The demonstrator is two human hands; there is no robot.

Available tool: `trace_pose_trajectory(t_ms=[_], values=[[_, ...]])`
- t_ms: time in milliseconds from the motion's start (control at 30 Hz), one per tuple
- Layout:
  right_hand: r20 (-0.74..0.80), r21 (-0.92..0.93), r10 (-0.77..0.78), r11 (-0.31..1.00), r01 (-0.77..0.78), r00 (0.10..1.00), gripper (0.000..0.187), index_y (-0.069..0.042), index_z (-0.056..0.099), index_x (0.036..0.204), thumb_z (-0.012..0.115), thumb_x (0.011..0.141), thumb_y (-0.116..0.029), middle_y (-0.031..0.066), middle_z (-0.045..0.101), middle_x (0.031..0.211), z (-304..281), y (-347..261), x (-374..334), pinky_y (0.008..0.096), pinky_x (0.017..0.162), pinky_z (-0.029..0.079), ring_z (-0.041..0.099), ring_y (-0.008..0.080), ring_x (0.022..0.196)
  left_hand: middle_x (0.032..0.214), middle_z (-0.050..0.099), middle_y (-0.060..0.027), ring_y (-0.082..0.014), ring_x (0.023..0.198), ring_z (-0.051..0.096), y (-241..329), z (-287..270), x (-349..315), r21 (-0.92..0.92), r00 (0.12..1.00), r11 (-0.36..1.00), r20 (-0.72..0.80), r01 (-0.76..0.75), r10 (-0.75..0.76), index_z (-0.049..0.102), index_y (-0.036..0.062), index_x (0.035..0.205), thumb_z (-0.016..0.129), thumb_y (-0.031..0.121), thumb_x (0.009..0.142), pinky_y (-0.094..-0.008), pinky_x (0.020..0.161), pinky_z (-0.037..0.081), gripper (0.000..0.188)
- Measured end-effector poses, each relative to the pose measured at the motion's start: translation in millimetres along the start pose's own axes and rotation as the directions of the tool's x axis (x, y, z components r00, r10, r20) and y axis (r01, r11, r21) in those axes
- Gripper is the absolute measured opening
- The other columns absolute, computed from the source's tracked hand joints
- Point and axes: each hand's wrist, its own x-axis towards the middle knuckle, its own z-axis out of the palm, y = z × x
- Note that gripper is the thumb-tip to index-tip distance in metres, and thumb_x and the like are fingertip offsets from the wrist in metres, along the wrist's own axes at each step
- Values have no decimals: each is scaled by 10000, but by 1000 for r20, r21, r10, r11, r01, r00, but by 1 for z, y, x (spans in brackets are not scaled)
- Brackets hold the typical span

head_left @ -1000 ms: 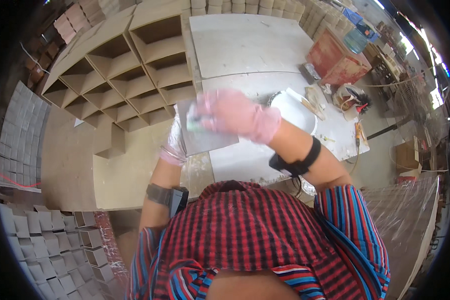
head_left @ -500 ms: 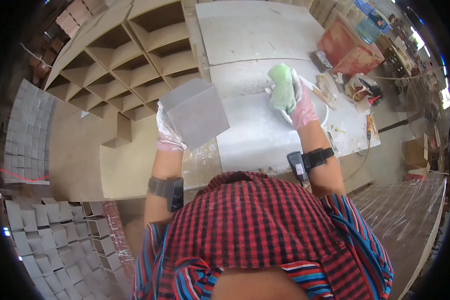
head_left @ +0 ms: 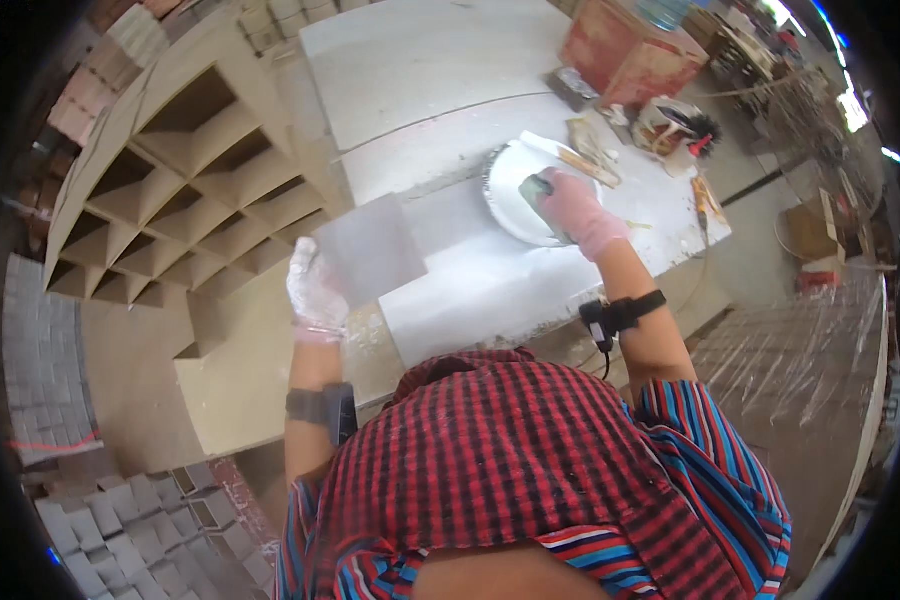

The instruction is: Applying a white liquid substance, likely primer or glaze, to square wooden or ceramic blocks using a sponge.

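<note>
While your pink-gloved left hand (head_left: pixel 317 287) is holding a grey box (head_left: pixel 375 250), your right hand (head_left: pixel 574 212) is gripping a green sponge (head_left: pixel 537 194) over a white basin (head_left: pixel 508 200).

Your left hand is grasping the box at its left side, some of the grip hiding behind it, and the box is sitting left of the basin in your view. Your right hand is curling around the sponge; whether the sponge is touching the basin's contents, you cannot tell. The basin is standing on the pale surface (head_left: pixel 470 300), and open brown boxes (head_left: pixel 192 190) are stacking up at the left.
</note>
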Motion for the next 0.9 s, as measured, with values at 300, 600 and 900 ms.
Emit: trace_pose_trajectory(t_ms=[300,600,900], values=[[124,-380,-182,899,216,975,190,-65,620,902,504,782,-155,153,607,892,16,42,37,394,728,455,586,318,848,1265,439,-141,-281,1174,396,-53,-18,6,-126,978,978,-105,166,-179,388,0,1261,300,602,849,-384,1000,294,735],[290,-468,-269,797,381,918,198,-58,624,899,473,778,-99,135,612,891,46,65,64,392,711,470,596,319,826,1306,391,-128,-285,1189,380,-67,-42,-7,-211,951,973,-270,92,-148,382,22,1258,259,490,902,-426,992,308,601],[342,-352,-233,867,354,910,238,-51,605,972,481,795,-152,153,598,989,30,68,64,366,799,445,565,310,948,1267,429,-102,-235,1158,410,-78,-61,-8,-39,979,999,-205,7,-15,359,48,1275,236,420,934,-360,977,329,520]])
